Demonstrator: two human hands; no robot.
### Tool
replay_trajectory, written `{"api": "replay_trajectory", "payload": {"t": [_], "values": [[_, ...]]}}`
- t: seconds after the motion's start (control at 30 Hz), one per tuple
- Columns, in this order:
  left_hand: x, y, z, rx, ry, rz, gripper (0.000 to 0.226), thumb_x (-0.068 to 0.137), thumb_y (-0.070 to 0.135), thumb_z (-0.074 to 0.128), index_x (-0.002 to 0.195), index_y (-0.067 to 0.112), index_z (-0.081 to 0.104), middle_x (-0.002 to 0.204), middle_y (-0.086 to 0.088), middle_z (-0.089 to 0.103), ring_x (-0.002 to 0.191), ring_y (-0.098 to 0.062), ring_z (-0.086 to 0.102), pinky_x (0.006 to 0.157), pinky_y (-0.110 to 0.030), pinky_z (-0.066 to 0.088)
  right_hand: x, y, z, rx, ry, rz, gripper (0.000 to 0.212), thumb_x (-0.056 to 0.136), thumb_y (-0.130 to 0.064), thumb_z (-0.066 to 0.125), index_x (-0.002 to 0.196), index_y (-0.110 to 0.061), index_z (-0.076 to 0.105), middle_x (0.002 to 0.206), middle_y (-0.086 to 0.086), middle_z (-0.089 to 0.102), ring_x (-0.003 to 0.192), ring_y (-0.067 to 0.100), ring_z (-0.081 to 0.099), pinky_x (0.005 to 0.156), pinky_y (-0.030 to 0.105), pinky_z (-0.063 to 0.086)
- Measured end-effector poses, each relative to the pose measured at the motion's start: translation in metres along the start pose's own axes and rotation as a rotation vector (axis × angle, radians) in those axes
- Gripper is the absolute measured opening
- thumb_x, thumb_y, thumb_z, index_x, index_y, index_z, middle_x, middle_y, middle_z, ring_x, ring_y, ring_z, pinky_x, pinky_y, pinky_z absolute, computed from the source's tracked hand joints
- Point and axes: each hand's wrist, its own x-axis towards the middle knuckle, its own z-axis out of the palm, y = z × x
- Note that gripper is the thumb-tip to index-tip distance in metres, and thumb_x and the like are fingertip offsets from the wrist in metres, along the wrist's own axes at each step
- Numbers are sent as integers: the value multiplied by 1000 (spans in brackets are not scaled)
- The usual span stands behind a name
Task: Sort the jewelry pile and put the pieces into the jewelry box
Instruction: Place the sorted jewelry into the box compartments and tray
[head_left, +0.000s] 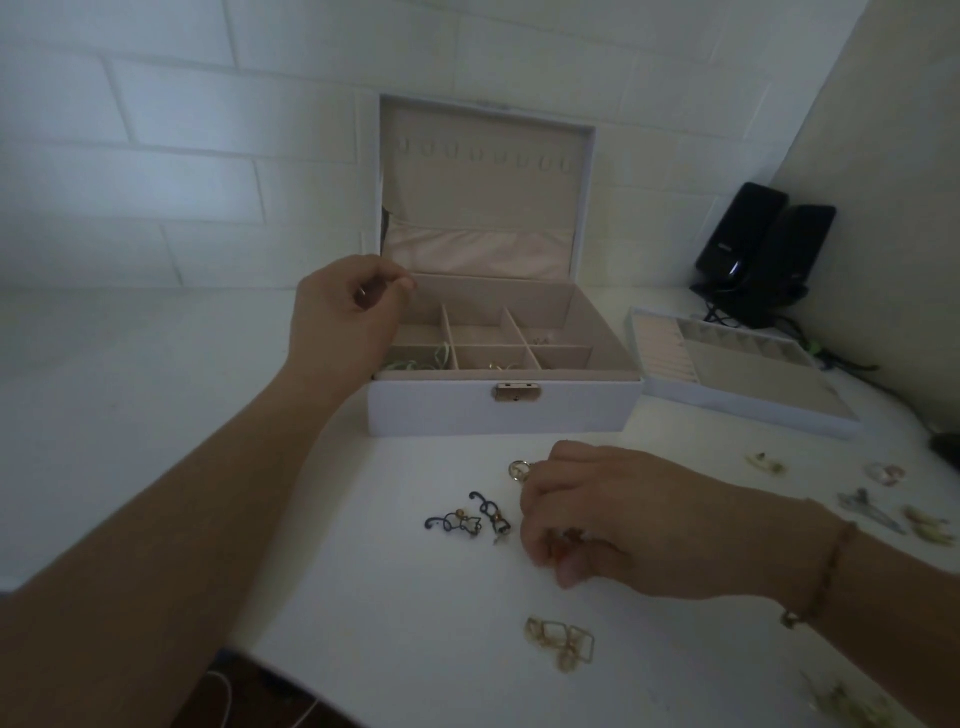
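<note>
The white jewelry box (501, 410) stands open, its lid upright and its beige compartments holding a few small pieces. My left hand (343, 317) hovers over the box's left compartments with fingers curled and thumb against forefinger; a small shiny piece glints inside the pinch. My right hand (597, 519) rests on the table in front of the box and pinches small gold jewelry (563, 540), with a gold ring-shaped piece (519, 470) sticking out by the forefinger. Dark curly earrings (467, 519) lie just left of that hand. Gold square earrings (561, 642) lie nearer me.
The box's removable tray (737, 364) sits to its right. Two black speakers (763, 244) with cables stand in the back right corner. More loose jewelry (883, 499) is scattered along the right edge. The white table's front edge runs at lower left.
</note>
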Motion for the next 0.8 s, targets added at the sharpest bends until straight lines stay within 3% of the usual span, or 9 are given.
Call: {"api": "replay_trajectory", "payload": {"t": [0.17, 0.33, 0.47, 0.57, 0.7, 0.8], "values": [[0, 0, 0, 1, -2, -7, 11, 87, 25, 63, 84, 21, 73, 76, -5, 68, 62, -7, 52, 67, -28, 45, -3, -3, 2, 55, 36, -6, 8, 85, -29, 67, 87, -28, 60, 83, -19, 51, 85, 4, 45, 79, 32, 45], [0, 4, -3, -51, 71, -21, 10, 89, 15, 64, 85, 13, 74, 75, -17, 67, 63, -12, 53, 62, -25, 45, -11, -2, -23, 296, 56, 144, 18, 84, -34, 69, 99, -39, 60, 92, -17, 61, 90, 6, 57, 80, 22, 46], [3, 5, -7, -118, 213, -36, 12, 86, 17, 61, 81, 13, 72, 73, -24, 63, 61, -25, 52, 58, -31, 43, 13, 10, -66, 510, 379, 161, 26, 71, -28, 75, 94, -34, 65, 82, -8, 67, 70, 8, 65, 68, 22, 55], [5, 2, -8, -128, 239, -53, 11, 85, 19, 60, 78, 21, 69, 71, -22, 63, 59, -16, 49, 58, -27, 42, 51, 28, -88, 731, 579, 244, 22, 72, -11, 75, 92, -17, 69, 75, -2, 65, 65, 11, 61, 63, 27, 51], [8, 0, -10, -134, 275, -114, 14, 88, 16, 62, 78, 22, 69, 74, -19, 66, 61, -11, 51, 60, -29, 46, 117, 43, -103, 634, 621, 335, 16, 80, -4, 72, 94, -10, 69, 74, 5, 63, 52, 0, 55, 48, 13, 43], [12, -1, -13, -145, 336, -154, 15, 89, 15, 62, 79, 23, 69, 76, -17, 67, 63, -17, 55, 65, -32, 49, 161, 57, -96, 572, 626, 418, 13, 77, -5, 75, 89, -8, 71, 70, 0, 64, 55, 0, 58, 51, 15, 45]]}}
